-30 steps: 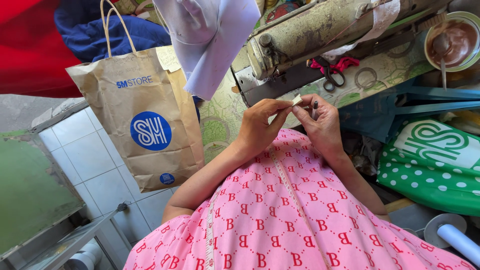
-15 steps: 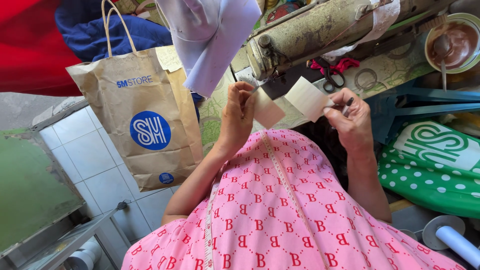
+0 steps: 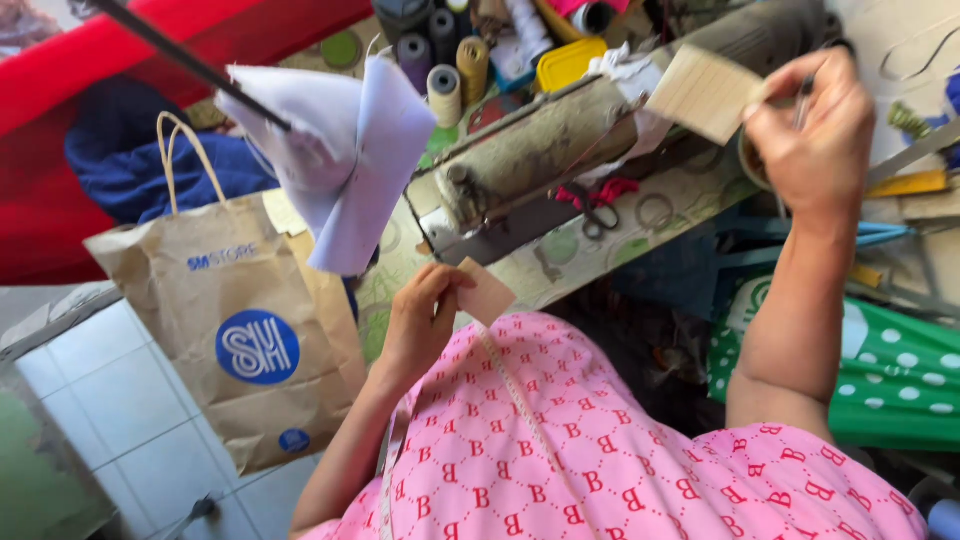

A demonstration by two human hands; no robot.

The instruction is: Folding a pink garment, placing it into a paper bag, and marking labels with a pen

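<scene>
My left hand (image 3: 420, 320) pinches a small tan square fabric patch (image 3: 487, 293) at centre frame, just above my pink patterned lap; my right hand (image 3: 815, 130), upper right, pinches a larger pale beige fabric piece (image 3: 705, 92) by its edge over the old sewing machine (image 3: 560, 145); that thin corner grip could slip, dropping it among the clutter on the worktop (image 3: 600, 250).

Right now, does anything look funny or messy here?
Nothing looks broken or spilled. The sewing table is crowded: thread spools, red-handled scissors and cloth scraps lie around the sewing machine. The left hand and right hand each hold a separate tan piece.
</scene>
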